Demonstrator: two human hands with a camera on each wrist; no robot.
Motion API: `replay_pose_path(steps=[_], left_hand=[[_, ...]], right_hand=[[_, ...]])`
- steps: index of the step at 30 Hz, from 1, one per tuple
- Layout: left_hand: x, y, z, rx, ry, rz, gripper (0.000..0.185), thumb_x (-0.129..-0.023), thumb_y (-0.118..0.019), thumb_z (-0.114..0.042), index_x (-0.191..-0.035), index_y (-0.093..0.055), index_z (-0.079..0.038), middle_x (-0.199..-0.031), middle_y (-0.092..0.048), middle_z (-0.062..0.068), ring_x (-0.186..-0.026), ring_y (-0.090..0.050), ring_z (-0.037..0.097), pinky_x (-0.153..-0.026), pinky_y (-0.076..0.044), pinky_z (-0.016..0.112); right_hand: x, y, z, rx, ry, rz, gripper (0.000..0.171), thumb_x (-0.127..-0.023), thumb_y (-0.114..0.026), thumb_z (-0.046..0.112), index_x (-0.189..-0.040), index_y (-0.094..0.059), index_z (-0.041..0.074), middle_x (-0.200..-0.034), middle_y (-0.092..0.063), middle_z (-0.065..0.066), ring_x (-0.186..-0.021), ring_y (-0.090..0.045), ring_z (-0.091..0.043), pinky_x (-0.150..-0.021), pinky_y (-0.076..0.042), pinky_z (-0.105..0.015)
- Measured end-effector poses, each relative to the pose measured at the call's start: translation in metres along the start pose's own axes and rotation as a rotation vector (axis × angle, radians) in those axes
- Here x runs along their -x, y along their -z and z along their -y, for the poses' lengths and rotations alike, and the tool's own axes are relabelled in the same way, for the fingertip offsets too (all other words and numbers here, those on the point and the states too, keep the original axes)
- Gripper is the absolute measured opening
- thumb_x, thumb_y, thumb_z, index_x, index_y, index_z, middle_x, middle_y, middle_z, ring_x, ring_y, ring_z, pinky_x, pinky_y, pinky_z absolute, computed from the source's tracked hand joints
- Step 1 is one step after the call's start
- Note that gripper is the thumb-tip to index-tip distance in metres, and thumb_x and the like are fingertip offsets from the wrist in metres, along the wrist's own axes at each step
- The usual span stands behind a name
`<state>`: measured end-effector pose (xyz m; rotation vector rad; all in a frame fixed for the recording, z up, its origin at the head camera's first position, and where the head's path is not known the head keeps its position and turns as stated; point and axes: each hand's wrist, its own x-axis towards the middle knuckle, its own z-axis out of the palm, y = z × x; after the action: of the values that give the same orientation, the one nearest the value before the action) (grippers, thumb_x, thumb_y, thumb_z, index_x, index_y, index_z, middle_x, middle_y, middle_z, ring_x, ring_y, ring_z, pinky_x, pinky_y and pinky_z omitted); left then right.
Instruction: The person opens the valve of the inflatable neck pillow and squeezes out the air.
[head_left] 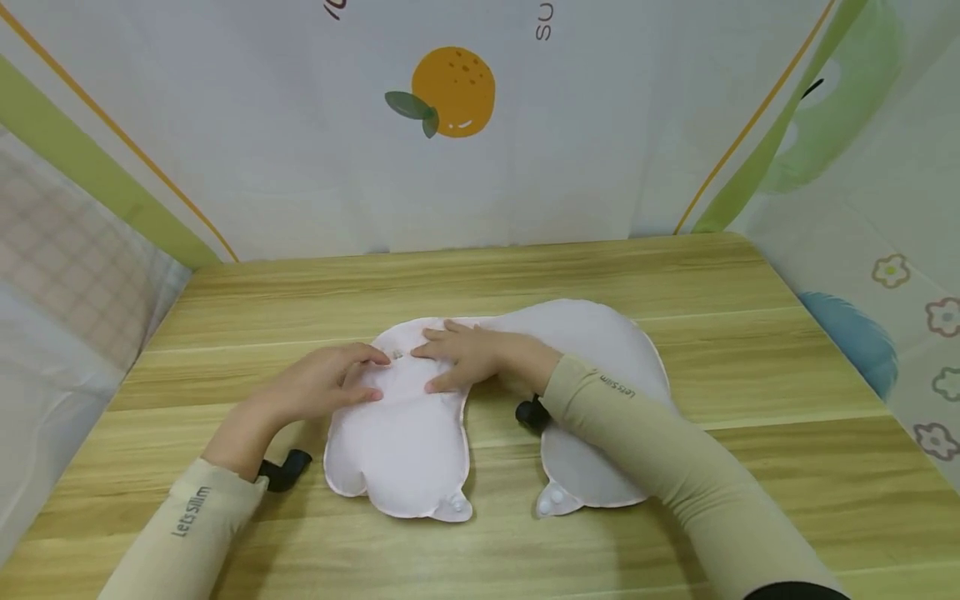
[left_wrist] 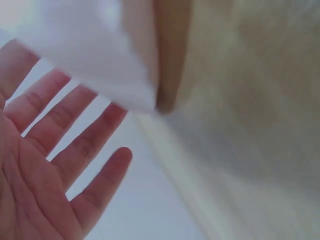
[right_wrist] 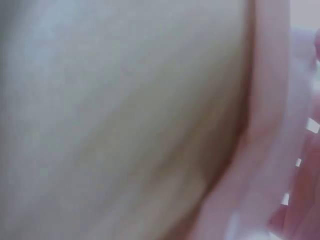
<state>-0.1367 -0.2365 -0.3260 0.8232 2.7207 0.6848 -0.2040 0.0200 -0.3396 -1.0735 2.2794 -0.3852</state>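
Observation:
A pale pink U-shaped neck pillow (head_left: 405, 450) lies on the wooden table, its two ends toward me. Each end has a small tab with round snaps, such as the left tab (head_left: 455, 505). My right hand (head_left: 471, 357) rests spread on the upper left part of the pillow. From the left, my left hand (head_left: 318, 385) reaches over the pillow's edge, fingertips near a small clear valve (head_left: 397, 355). In the left wrist view the fingers (left_wrist: 90, 145) are extended beside the pillow. The right wrist view is blurred, with the pillow's edge (right_wrist: 270, 100) beside the fingers (right_wrist: 305, 190).
The wood-grain table (head_left: 262, 300) spreads around the pillow. A white printed cloth (head_left: 315, 167) with an orange fruit hangs behind it. Black wrist-camera pieces show under each wrist, one by the left sleeve (head_left: 180, 533), one by the right sleeve (head_left: 660, 458).

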Motion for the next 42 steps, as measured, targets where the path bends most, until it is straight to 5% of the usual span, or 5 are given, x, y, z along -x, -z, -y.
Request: replay_pose_path(steps=[9, 20, 32, 42], left_hand=[[-0.009, 0.017, -0.002, -0.012, 0.024, -0.068, 0.036, -0.093, -0.069, -0.015, -0.127, -0.063, -0.003, -0.125, -0.068, 0.014, -0.119, -0.061, 0.035, -0.098, -0.049, 0.055], [-0.032, 0.017, -0.004, 0.025, 0.044, -0.012, 0.043, -0.094, -0.068, -0.021, -0.134, -0.059, -0.006, -0.132, -0.063, 0.014, -0.126, -0.056, 0.035, -0.105, -0.045, 0.053], [-0.042, 0.008, 0.0, 0.051, 0.064, 0.055, 0.049, -0.092, -0.071, -0.024, -0.135, -0.057, -0.004, -0.134, -0.061, 0.016, -0.127, -0.054, 0.036, -0.109, -0.041, 0.053], [-0.044, 0.005, 0.003, 0.054, 0.059, 0.075, 0.05, -0.091, -0.071, -0.021, -0.135, -0.056, -0.002, -0.134, -0.061, 0.017, -0.127, -0.055, 0.036, -0.109, -0.042, 0.053]], right_hand=[[0.03, 0.033, 0.004, -0.043, 0.051, -0.073, 0.064, -0.099, -0.057, 0.043, -0.155, -0.036, 0.019, -0.166, -0.021, -0.01, -0.155, -0.011, -0.034, -0.126, -0.014, -0.05], [0.106, 0.064, -0.019, 0.041, 0.109, -0.296, 0.063, -0.098, -0.062, 0.035, -0.153, -0.039, 0.015, -0.163, -0.03, -0.008, -0.153, -0.021, -0.03, -0.124, -0.02, -0.05], [0.175, 0.007, -0.068, 0.12, 0.055, -0.424, 0.061, -0.096, -0.065, 0.038, -0.148, -0.047, 0.012, -0.157, -0.038, -0.017, -0.146, -0.031, -0.042, -0.115, -0.027, -0.063], [0.194, -0.031, -0.075, 0.143, -0.03, -0.426, 0.077, -0.088, -0.067, 0.056, -0.153, -0.038, 0.028, -0.162, -0.03, -0.016, -0.146, -0.019, -0.056, -0.108, -0.027, -0.075]])
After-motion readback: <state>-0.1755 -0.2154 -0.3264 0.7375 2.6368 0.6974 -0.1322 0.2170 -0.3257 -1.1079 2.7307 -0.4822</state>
